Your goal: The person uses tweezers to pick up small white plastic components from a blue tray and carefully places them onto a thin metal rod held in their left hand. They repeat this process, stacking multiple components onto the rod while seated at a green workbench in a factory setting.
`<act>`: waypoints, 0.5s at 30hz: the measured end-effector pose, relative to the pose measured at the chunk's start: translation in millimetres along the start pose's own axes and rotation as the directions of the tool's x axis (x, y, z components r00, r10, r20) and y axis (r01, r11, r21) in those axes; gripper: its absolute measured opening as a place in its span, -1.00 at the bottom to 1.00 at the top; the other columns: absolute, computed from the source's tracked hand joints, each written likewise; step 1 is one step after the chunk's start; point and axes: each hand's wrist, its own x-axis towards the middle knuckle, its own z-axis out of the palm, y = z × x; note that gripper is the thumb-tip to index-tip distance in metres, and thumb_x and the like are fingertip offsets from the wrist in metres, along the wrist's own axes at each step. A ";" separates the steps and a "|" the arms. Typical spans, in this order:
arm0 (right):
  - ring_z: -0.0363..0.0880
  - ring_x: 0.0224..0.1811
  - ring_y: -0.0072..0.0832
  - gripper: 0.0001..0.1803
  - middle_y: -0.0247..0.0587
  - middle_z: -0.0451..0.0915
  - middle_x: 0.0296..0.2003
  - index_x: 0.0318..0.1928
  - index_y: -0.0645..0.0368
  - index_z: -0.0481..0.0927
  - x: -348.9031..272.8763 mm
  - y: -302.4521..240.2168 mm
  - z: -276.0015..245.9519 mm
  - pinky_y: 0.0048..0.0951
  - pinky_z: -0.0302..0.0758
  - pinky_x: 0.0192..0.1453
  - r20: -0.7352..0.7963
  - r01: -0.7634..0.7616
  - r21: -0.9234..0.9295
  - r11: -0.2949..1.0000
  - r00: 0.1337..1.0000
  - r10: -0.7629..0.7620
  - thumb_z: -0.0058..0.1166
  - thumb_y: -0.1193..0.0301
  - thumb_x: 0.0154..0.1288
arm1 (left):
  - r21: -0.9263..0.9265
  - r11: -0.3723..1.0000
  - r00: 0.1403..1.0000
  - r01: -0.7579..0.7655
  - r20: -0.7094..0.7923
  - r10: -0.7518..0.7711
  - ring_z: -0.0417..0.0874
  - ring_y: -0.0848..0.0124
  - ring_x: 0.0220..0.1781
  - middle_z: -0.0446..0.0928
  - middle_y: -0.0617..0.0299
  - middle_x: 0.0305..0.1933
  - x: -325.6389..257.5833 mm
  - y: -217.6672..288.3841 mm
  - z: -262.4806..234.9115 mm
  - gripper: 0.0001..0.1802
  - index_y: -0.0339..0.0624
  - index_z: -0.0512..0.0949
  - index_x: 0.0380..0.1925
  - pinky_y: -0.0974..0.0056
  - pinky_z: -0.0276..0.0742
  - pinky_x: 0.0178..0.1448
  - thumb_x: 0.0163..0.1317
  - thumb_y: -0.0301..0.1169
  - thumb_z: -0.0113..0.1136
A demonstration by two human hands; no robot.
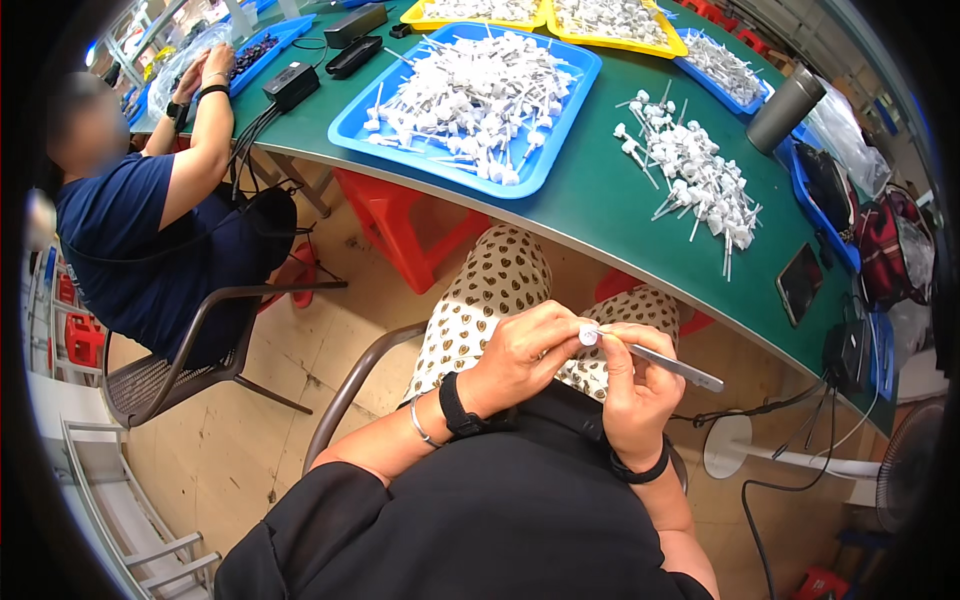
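Note:
Above my lap, my left hand pinches a small white round plastic part between thumb and fingertips. Metal tweezers lie in the closed fingers of my right hand, their tips touching or very close to the part. On the green table ahead, a blue tray is heaped with white parts on thin stems. A loose pile of similar white stemmed parts lies to the right of that tray.
Yellow trays of white parts stand farther back. A grey metal bottle and a phone are on the right side of the table. At left, a co-worker sits reaching over a blue tray. A fan stands low right.

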 end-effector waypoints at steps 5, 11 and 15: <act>0.66 -0.34 -0.32 -0.90 -0.08 0.63 -0.32 -0.25 0.33 0.54 6.1 -6.8 -4.5 -0.44 0.59 -0.24 0.095 0.127 -0.220 0.967 0.990 -0.108 0.18 0.67 0.24 | 0.045 0.998 0.998 0.045 0.043 -0.047 0.69 0.30 -0.32 0.64 0.13 -0.29 -2.5 0.6 -1.5 -0.73 -0.24 0.66 -0.16 0.31 0.58 -0.32 0.10 -0.65 0.33; 0.66 -0.31 -0.49 -0.91 -0.14 0.65 -0.29 -0.20 0.36 0.55 1.9 -5.3 -6.0 -0.51 0.61 -0.21 0.054 -0.096 -0.053 0.994 0.994 0.099 0.16 0.65 0.30 | 0.072 0.997 0.998 0.022 0.049 -0.025 0.69 0.30 -0.34 0.64 0.12 -0.28 -4.0 -2.2 -1.3 -0.76 -0.27 0.66 -0.16 0.30 0.59 -0.33 0.13 -0.64 0.32; 0.68 -0.23 -0.49 -0.90 -0.12 0.64 -0.25 -0.15 0.38 0.52 -0.3 -3.8 -0.9 -0.53 0.63 -0.15 -0.007 -0.129 0.207 0.970 0.991 0.134 0.11 0.65 0.35 | -0.135 0.988 0.998 0.068 0.000 -0.069 0.64 0.31 -0.36 0.61 0.18 -0.34 -2.4 0.7 2.6 -0.81 -0.25 0.65 -0.16 0.28 0.56 -0.31 0.19 -0.60 0.28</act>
